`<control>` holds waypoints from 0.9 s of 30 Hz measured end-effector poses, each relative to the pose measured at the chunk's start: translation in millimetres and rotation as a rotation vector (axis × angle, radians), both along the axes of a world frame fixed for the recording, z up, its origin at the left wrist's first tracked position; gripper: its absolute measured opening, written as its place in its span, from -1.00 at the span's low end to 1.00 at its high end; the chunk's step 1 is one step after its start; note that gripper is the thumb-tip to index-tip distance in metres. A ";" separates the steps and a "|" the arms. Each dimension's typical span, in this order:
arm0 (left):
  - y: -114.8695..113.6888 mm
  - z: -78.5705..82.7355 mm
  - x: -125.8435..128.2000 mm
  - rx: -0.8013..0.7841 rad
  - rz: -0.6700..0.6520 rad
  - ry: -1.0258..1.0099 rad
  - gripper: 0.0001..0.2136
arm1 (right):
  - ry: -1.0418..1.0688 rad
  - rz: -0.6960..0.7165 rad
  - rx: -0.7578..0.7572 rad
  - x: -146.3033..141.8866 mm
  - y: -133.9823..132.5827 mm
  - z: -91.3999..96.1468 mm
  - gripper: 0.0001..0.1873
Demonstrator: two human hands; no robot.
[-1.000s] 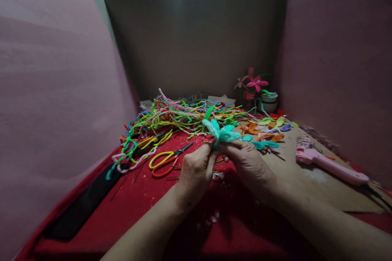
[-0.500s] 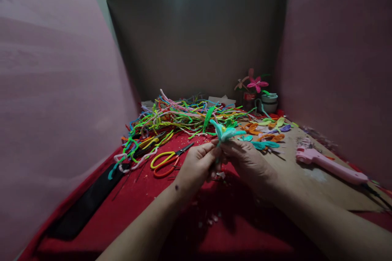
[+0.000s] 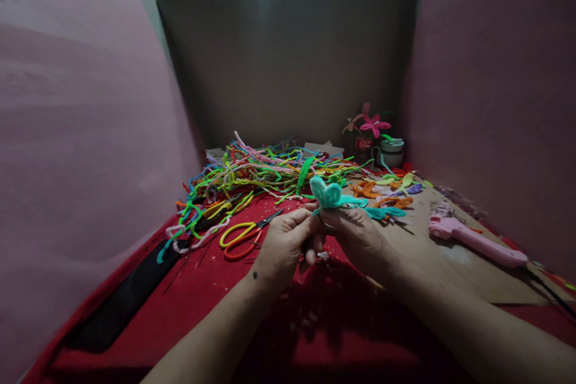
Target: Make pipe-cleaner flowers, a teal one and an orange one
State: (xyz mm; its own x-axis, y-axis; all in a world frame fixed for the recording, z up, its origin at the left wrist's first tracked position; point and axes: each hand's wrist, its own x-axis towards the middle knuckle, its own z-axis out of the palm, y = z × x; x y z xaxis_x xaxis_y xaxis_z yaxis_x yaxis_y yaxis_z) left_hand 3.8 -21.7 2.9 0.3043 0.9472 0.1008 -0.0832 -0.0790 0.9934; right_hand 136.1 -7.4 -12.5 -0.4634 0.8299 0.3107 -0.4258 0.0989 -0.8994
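A turquoise pipe-cleaner flower (image 3: 327,193) is held up between both hands over the red cloth, its petals facing away from me. My left hand (image 3: 288,239) is closed, thumb and fingers pinching the flower's base from the left. From the right, my right hand (image 3: 355,237) grips the same base just under the petals. The fingers hide most of the stem. Loose turquoise petals (image 3: 386,212) lie just beyond my right hand. Left of my left hand rest scissors (image 3: 243,240) with one yellow and one red handle.
Behind the hands spreads a heap of coloured pipe cleaners (image 3: 256,171). A pink glue gun (image 3: 479,242) lies on a brown board (image 3: 432,270) at right. Pink flowers (image 3: 375,125) and a small pot (image 3: 391,153) stand at the back. A black strip (image 3: 121,300) lies left.
The flower has turned in my fingers: its yellow centre showed before, and now the backs of upright petals show. Both hands stay closed on it, nearly in place.
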 end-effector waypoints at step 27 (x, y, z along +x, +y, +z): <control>30.4 17.7 -6.1 -0.156 -0.094 -0.171 -0.78 | -0.005 -0.185 0.102 -7.6 34.9 11.0 -0.66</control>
